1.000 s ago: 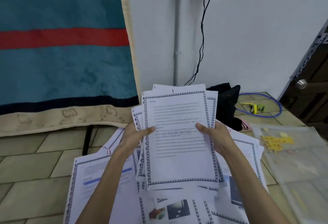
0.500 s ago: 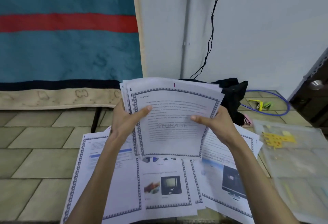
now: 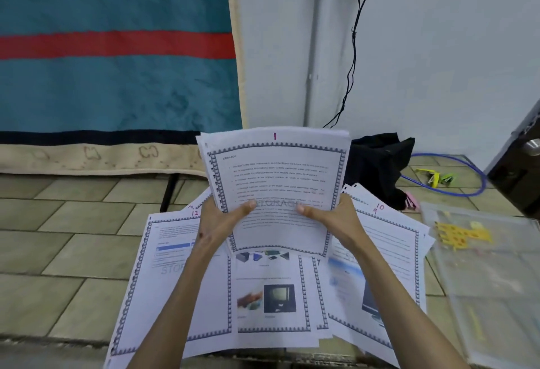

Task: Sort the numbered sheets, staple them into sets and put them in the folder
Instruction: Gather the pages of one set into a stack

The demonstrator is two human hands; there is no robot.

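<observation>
step: squaring the sorted set | left hand [image 3: 217, 224] and right hand [image 3: 340, 218] each grasp a side edge of the white bordered printed sheet stack [image 3: 277, 181], raised above loose pages [image 3: 271, 295] on the tiled floor [image 3: 58, 251] | advice: loosen both grasps, tap edges flush before stapling

The held stack [image 3: 274, 187] hides both hands' fingers behind it — only the thumbs show. Its body text is too small to read. At 4 o'clock, the clear folder [image 3: 491, 289] is blurred and cut by the right edge — its yellow contents unclear.
</observation>
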